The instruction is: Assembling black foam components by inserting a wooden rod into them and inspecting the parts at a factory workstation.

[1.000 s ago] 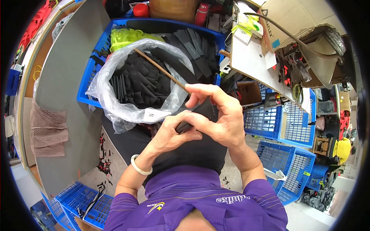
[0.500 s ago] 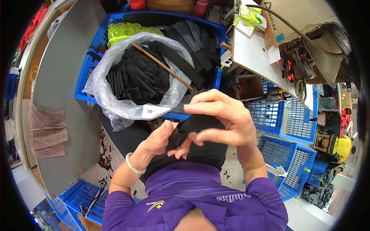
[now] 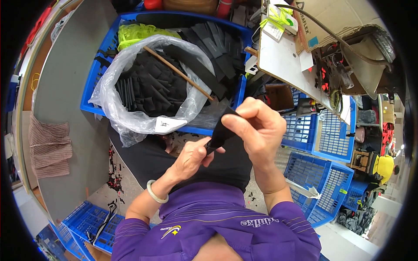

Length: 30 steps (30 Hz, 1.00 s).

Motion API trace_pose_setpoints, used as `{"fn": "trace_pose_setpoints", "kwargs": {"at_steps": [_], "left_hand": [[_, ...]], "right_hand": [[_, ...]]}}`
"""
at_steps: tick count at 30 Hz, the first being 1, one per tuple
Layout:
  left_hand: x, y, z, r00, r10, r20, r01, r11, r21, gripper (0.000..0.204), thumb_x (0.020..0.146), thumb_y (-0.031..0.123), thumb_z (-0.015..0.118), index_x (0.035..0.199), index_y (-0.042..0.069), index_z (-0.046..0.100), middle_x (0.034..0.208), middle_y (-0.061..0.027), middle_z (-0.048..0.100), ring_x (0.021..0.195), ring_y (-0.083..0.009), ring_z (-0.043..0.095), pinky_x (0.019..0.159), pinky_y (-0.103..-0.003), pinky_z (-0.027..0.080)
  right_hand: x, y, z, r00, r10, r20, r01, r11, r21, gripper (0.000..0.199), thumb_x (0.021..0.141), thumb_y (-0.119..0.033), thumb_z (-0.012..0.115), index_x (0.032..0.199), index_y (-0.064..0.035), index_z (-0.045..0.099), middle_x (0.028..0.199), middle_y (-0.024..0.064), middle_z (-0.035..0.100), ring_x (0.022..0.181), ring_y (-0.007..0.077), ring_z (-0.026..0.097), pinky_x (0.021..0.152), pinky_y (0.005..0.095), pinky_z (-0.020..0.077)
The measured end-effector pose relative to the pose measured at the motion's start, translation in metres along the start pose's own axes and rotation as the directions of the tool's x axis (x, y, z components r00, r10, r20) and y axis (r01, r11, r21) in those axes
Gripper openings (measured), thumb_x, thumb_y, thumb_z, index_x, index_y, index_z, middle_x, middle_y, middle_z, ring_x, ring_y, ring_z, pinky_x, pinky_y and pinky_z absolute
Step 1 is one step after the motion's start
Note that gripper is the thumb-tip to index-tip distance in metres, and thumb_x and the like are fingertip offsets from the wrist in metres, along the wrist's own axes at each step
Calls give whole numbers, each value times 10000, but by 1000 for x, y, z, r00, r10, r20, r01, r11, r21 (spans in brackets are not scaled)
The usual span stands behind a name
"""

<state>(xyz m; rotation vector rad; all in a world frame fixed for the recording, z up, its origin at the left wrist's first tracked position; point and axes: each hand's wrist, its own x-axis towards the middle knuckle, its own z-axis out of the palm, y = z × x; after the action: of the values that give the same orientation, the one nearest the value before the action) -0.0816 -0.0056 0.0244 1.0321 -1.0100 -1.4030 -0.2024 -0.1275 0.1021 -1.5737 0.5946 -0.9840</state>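
Note:
A black fabric piece [image 3: 221,130] is stretched between my two hands above my lap. My right hand [image 3: 260,130] pinches its upper end between thumb and fingers. Lower down, my left hand [image 3: 191,158], below a pale bangle on the wrist, grips the other end; part of its fingers is hidden behind the fabric. Ahead of my hands, a clear plastic bag [image 3: 104,98] lies open, full of similar black pieces [image 3: 152,87]. A wooden stick [image 3: 178,71] rests across the bag's mouth, and a white paper tag [image 3: 169,125] is on its near rim.
The bag sits in a large blue crate [image 3: 89,82] with neon-yellow material [image 3: 141,35] and more black strips [image 3: 213,41]. A grey board [image 3: 80,113] with a checked cloth [image 3: 51,150] stands left. On the right are a white-topped bench [image 3: 283,54] and blue baskets [image 3: 320,185].
My right hand has gone from loosely spread fingers to a pinch on the fabric's upper end. The piece, curled before, is now drawn out between both hands.

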Motion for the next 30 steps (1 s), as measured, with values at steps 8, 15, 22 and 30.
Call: {"fn": "trace_pose_setpoints", "kwargs": {"at_steps": [8, 15, 22, 30], "left_hand": [[0, -11, 2, 954, -233, 191, 284, 906, -313, 484, 943, 399, 454, 981, -69, 573, 533, -53, 483, 429, -93, 428, 455, -240, 382], [28, -10, -14, 957, -281, 67, 270, 788, -554, 498, 982, 363, 351, 1003, -88, 562, 592, -134, 563, 425, -183, 520, 599, -343, 525], [28, -12, -20, 927, -360, -110, 257, 818, -514, 344, 941, 267, 510, 1029, -62, 557, 797, -170, 653, 662, -231, 664, 657, -321, 557], [42, -28, -31, 922, -362, -137, 238, 810, -535, 188, 893, 127, 576, 947, -54, 571, 795, -167, 653, 655, -247, 673, 628, -329, 576]], "right_hand": [[37, 38, 8, 923, 377, -73, -339, 889, 307, 145, 764, -88, 714, 706, 4, 617, 611, 2, 586, 479, 0, 427, 434, 163, 286], [30, 69, 9, 752, 513, 415, -594, 799, 90, 117, 762, -94, 701, 799, -1, 641, 713, 12, 624, 608, 47, 542, 548, 206, 430], [33, 96, 7, 814, 488, 315, -540, 836, 100, 128, 735, -93, 724, 780, 1, 649, 675, 17, 617, 569, 60, 545, 504, 202, 417], [48, 144, 16, 769, 596, 231, -638, 731, 240, 180, 776, -159, 721, 756, 2, 643, 674, 19, 607, 577, 65, 541, 528, 210, 415]]}}
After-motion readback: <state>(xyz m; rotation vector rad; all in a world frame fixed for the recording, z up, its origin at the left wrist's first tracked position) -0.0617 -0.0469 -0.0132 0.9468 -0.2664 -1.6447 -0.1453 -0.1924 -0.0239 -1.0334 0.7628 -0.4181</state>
